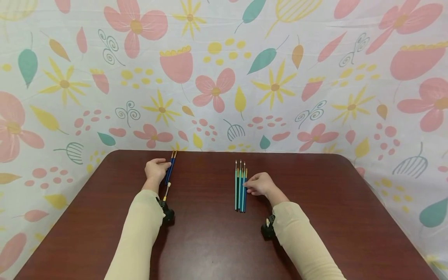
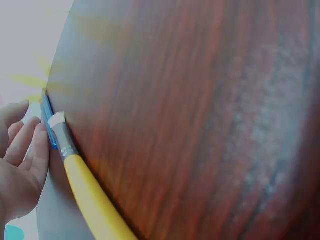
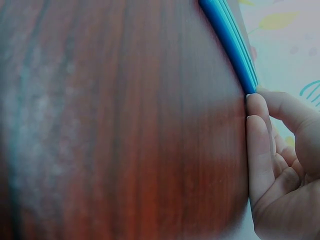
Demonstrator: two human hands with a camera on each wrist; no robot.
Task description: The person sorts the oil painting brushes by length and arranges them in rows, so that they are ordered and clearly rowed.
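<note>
Head view: two blue brushes [image 1: 170, 172], aimed toward the far edge of the table [image 1: 203, 217], are met just right of the left hand [image 1: 156, 170] by loosely spread fingers, with no firm hold seen; a yellow-handled brush [image 2: 95, 200] lies at their near end. Well to the right, a dark blue brush [image 1: 245, 202] is pinched by the right hand [image 1: 260, 184], its left side blocked by a parallel brush row [image 1: 239, 190].

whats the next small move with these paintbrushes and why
The left hand should probably bring one of the two blue paintbrushes toward the row of paintbrushes: its fingertips are at that pair, which lies apart from the row, while the right hand has its fingertips at the row's rightmost blue paintbrush.
</note>
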